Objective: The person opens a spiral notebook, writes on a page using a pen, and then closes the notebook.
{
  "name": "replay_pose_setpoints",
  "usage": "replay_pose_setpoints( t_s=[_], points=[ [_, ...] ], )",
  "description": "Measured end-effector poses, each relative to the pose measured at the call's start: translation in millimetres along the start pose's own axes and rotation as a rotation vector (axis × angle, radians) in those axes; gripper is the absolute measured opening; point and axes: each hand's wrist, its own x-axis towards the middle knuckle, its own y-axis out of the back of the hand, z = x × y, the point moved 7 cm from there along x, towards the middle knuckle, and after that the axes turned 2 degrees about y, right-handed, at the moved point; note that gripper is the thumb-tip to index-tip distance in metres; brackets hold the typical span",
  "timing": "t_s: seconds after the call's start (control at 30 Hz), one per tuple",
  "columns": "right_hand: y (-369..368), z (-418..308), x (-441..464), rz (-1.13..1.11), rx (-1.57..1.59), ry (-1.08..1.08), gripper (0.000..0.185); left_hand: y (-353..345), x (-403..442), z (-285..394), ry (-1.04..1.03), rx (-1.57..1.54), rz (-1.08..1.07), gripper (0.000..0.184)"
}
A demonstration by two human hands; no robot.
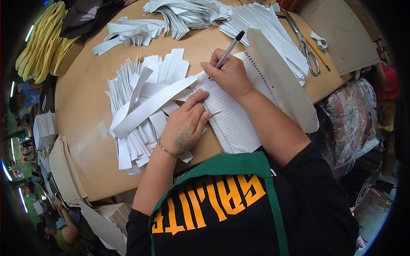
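My right hand (230, 74) is closed around a ballpoint pen (230, 49) with a black cap end, its tip down at the top of a ruled page. The spiral notebook (239, 119) lies at a slant, its light cover (284, 81) folded open to the right. Along the notebook's left edge rests my left hand (188, 123), fingers loosely extended onto the paper, steadying nothing else that I can see. Just left of that hand spreads a pile of white strips (128, 106), and one long strip (156, 106) lies across it toward the notebook.
More white strips (183, 17) lie in bundles at the far side, with another stack (269, 38) at right. Scissors (305, 49), a yellow pencil (318, 53) and a small white roll (319, 40) sit beyond the notebook. Yellow bundled material (42, 40) stands at left. A person (70, 228) sits lower left.
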Motion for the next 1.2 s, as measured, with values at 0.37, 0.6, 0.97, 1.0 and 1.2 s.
replay_pose_setpoints(
  t_s=[0.37, 0.6, 0.97, 1.0, 1.2],
  points=[
    [0, -6, -1, -0.020, -0.036, 0.017, 0.023, 0, 0, 0, 0.022, -0.024, -0.024, 0.019],
    [1, -5, 0, -0.010, -0.006, 0.007, 0.023, -3, 0, -3, 0.070, -0.083, -0.078, 0.020],
    [8, 20, 7, 0.080, 0.405, -0.131, 0.024, -2, -3, -2, 0.058, -0.048, -0.064, 0.019],
    [9, 17, 7, 0.107, 0.502, -0.160, 0.025, -1, -3, -2, 0.067, -0.037, -0.070, 0.019],
    [7, 13, 6, 0.141, 0.528, -0.169, 0.026, 1, -7, 3, 0.001, 0.072, 0.041, 0.022]
  ],
)
